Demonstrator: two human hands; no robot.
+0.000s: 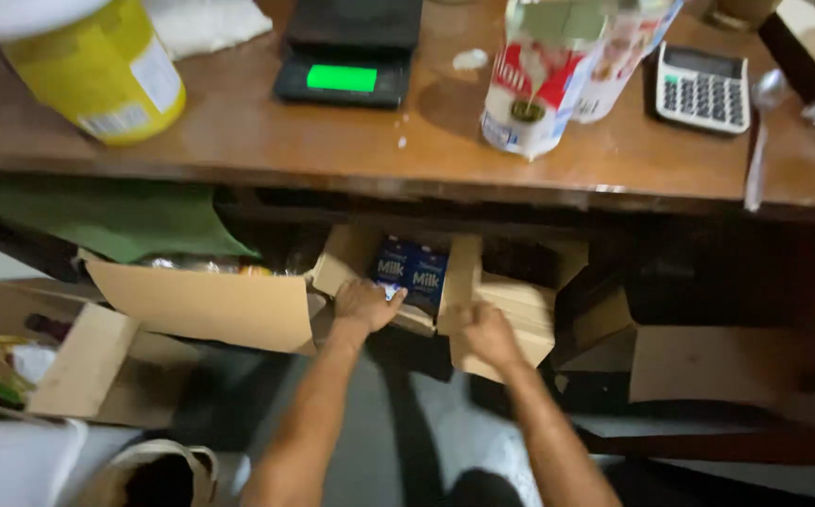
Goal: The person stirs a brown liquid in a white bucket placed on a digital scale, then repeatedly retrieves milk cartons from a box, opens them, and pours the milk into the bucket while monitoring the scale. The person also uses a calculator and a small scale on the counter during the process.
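Two hands reached into open cardboard box (506,314) under wooden table (267,141). Left hand (365,305) laid on box flap, fingers curled at blue milk cartons (410,268), at 1 o'clock. Right hand (487,333) closed over right flap, at 4 o'clock from cartons.

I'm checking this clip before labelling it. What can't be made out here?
Head view only:
- Blue cartons: how many is hidden by the cardboard box flaps.
- Left hand and right hand: grip blurred.
- Yellow tub: top cut off by the edge.
- Scale: display too small.
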